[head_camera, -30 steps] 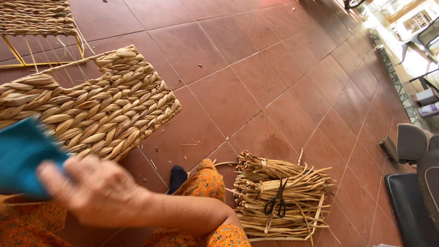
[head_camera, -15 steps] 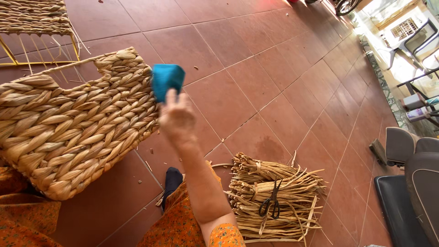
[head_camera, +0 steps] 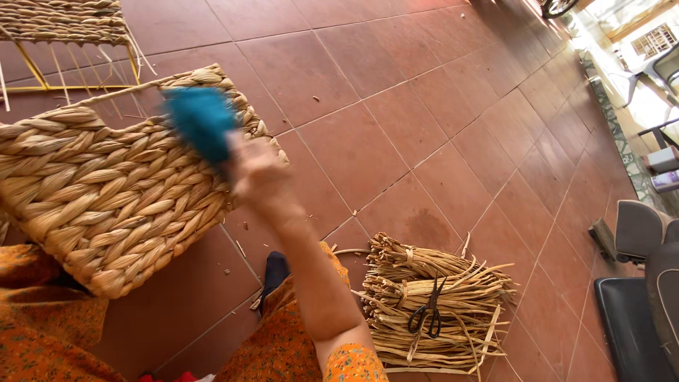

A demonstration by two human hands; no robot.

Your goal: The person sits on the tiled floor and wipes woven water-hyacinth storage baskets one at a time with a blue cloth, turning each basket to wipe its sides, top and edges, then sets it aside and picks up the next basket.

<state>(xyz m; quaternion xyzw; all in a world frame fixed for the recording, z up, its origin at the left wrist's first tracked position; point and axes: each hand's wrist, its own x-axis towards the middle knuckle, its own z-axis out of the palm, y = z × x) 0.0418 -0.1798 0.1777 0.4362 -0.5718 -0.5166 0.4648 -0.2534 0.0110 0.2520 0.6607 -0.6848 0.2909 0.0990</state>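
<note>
- Woven basket (head_camera: 106,191) of thick plaited straw lies tilted on our lap, over the orange patterned cloth (head_camera: 42,311), its long axis running from lower left to upper right across the view.
- Our right hand (head_camera: 258,173) reaches up from the lower middle of the view; its grip is closed around a blue object (head_camera: 201,124), blurred, so we cannot tell what kind of thing it is.
- That blue object sits right at the basket's upper right edge, touching or just above the weave; the blur keeps us from saying which.
- The basket lies to the left of the right hand and slightly below it, so this hand is the one at the basket. Our left hand is out of view.
- To the right of the basket, well apart from it, a bundle of dried reeds (head_camera: 431,311) rests on the floor with black scissors (head_camera: 426,315) lying on top.
- Beyond the basket's far edge stands a yellow wire frame (head_camera: 78,85) carrying another partly woven piece (head_camera: 64,18).
- Under the basket and all around it, the floor (head_camera: 396,106) is of large reddish-brown tiles, with bits of straw scattered on it.
- Far to the right of the basket, dark chairs (head_camera: 636,233) stand at the bright, sunlit edge of the room.
</note>
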